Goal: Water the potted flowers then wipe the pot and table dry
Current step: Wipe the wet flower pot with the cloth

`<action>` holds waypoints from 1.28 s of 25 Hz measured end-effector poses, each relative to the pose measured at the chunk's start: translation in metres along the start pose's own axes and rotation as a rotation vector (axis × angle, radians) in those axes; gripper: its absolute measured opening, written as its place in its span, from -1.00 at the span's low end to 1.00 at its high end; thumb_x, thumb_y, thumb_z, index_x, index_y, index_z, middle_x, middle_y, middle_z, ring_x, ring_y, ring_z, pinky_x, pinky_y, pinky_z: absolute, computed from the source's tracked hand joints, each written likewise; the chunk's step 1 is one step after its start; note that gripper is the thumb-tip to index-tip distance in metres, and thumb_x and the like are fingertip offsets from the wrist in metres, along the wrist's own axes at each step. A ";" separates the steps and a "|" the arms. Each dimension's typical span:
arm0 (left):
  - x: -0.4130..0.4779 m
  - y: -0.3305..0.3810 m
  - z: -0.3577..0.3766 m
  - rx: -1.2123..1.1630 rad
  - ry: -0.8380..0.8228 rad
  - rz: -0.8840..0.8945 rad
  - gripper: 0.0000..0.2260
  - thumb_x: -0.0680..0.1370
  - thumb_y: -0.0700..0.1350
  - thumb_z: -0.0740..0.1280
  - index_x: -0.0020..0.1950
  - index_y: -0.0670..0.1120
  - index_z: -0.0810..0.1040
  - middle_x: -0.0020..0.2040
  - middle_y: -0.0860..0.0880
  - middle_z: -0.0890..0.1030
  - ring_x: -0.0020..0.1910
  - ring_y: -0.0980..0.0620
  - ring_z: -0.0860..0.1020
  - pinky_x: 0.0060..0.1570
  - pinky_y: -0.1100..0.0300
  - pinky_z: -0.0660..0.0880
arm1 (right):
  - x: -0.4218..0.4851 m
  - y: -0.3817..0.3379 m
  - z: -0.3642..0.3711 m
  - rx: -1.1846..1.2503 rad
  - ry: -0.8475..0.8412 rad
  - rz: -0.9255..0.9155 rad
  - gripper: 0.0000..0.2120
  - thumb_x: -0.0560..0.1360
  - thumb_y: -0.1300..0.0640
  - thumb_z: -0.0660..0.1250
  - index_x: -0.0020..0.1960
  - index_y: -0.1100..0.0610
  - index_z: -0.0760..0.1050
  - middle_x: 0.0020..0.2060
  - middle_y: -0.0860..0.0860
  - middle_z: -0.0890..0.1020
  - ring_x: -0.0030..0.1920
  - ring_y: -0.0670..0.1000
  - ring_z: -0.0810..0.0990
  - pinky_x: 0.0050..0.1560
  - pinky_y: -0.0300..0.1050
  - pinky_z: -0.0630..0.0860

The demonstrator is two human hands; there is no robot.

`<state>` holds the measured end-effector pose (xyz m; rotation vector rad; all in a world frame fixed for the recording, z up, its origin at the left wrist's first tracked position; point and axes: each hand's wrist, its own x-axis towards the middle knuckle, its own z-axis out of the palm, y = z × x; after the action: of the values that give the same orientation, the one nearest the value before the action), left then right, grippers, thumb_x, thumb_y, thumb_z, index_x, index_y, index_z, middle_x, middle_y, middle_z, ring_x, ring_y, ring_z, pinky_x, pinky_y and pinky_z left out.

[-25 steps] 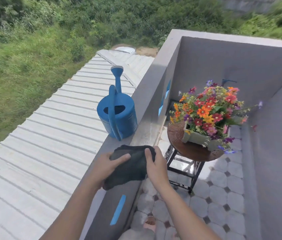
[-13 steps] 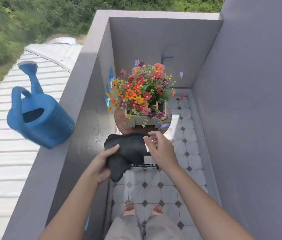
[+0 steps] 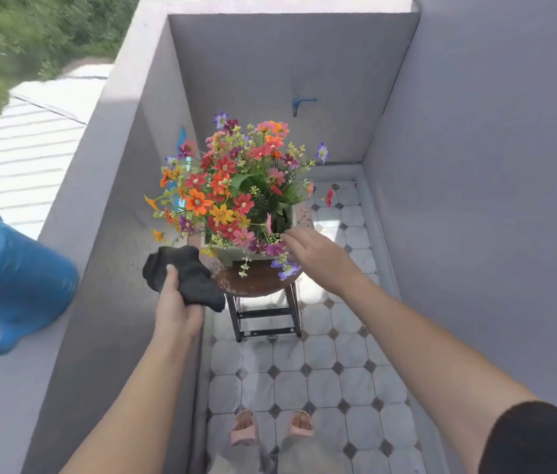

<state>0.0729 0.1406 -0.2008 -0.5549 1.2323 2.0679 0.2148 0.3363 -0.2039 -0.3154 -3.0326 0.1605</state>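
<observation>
A bunch of red, orange and pink flowers [image 3: 236, 189] fills a pale rectangular pot [image 3: 232, 256] that stands on a small round brown table [image 3: 256, 283]. My left hand [image 3: 176, 302] grips a crumpled black cloth [image 3: 184, 275] just left of the table's near edge. My right hand [image 3: 314, 254] is stretched out empty, fingers apart, with its fingertips at the flowers on the pot's near right corner. A blue watering can [image 3: 7, 282] sits on top of the grey parapet wall [image 3: 99, 206] at the far left, partly cut off.
The table stands on black metal legs [image 3: 263, 319] over a tiled balcony floor [image 3: 304, 371]. Grey walls close in on the right and behind. A blue tap [image 3: 299, 104] sticks out of the back wall. My feet in pink slippers [image 3: 270, 427] are below.
My right hand has let go of the cloth and moved forward to the flowers. My left hand alone now holds the cloth, nearer the table. The view has swung right and closer.
</observation>
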 end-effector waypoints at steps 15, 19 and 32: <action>0.022 -0.012 0.049 0.498 0.024 0.452 -0.56 0.61 0.13 0.09 0.38 -0.11 0.32 0.17 0.05 0.44 0.22 0.08 0.42 0.22 0.21 0.35 | 0.050 0.015 -0.022 -0.022 0.178 -0.078 -0.70 0.45 0.17 0.11 -0.28 0.20 0.57 -0.38 0.08 0.60 -0.33 0.12 0.61 -0.40 -0.17 0.51; 0.049 -0.016 0.078 0.652 -0.047 0.634 -0.39 0.48 0.30 -0.05 0.41 0.00 0.32 0.24 0.10 0.46 0.27 0.10 0.40 0.27 0.15 0.28 | 0.068 0.028 -0.040 -0.036 0.136 0.040 -0.72 0.58 0.14 0.16 0.01 0.17 0.64 -0.10 0.19 0.57 0.01 0.14 0.59 -0.07 -0.16 0.49; 0.082 -0.041 0.110 1.277 0.177 1.408 -0.53 0.61 0.16 0.06 0.34 -0.12 0.42 0.13 -0.17 0.43 -0.02 -0.20 0.42 -0.07 -0.01 0.47 | 0.087 0.054 -0.047 0.108 -0.044 0.111 -0.56 0.61 -0.10 -0.17 -0.31 0.09 0.21 -0.46 -0.08 0.24 -0.38 -0.01 0.20 -0.21 -0.15 0.18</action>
<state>0.0429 0.2775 -0.2271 1.0205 3.1099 1.3876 0.1456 0.4111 -0.1569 -0.4773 -3.0353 0.3418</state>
